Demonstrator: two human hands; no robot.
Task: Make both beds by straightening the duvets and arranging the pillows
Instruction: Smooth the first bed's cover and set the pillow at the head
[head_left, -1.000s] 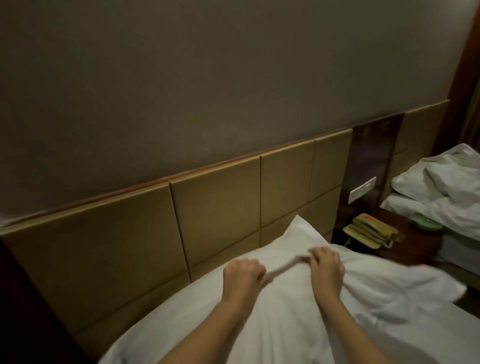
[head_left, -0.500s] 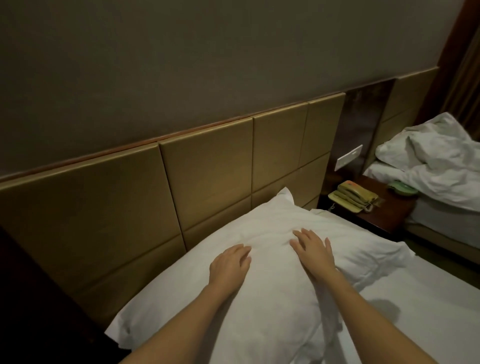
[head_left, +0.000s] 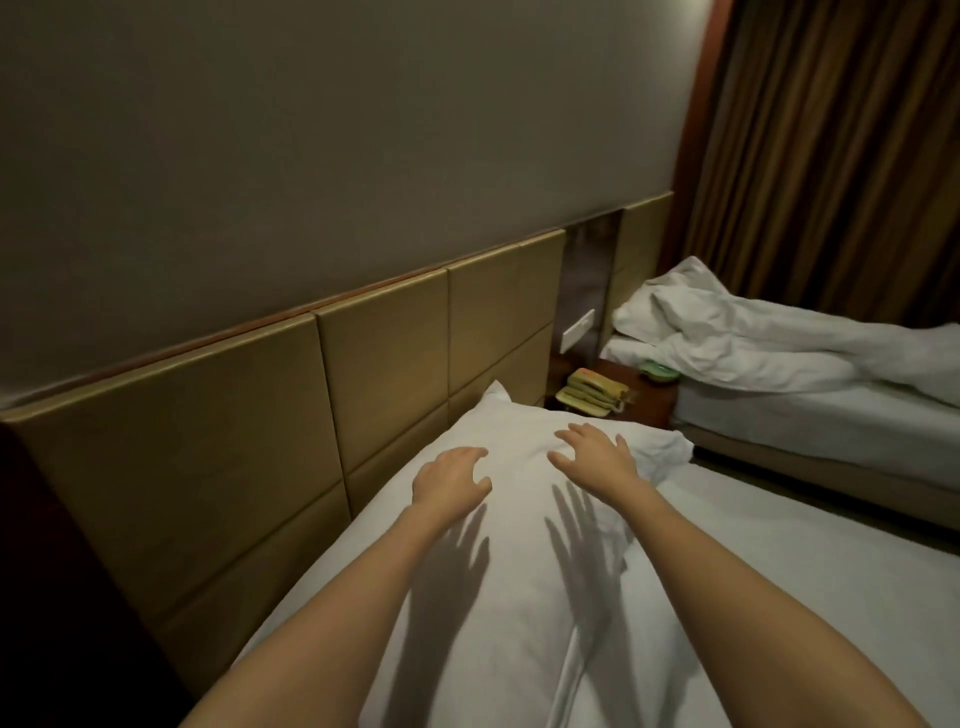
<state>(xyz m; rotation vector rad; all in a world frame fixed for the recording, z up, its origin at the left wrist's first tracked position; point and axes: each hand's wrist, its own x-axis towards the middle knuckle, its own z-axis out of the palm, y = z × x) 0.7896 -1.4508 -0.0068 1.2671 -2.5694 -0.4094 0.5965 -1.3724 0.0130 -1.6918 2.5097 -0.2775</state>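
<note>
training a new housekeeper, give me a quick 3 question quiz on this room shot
1. True or false: both hands grip the pillow.
2. Multiple choice: where is the phone? A) on the near bed B) on the nightstand between the beds C) on the floor
3. Short answer: which bed has a rumpled duvet?

Key:
1. False. The left hand and right hand are open with fingers spread; shadows below them suggest they hover over the pillow.
2. B
3. The far bed; its duvet lies bunched.
</note>
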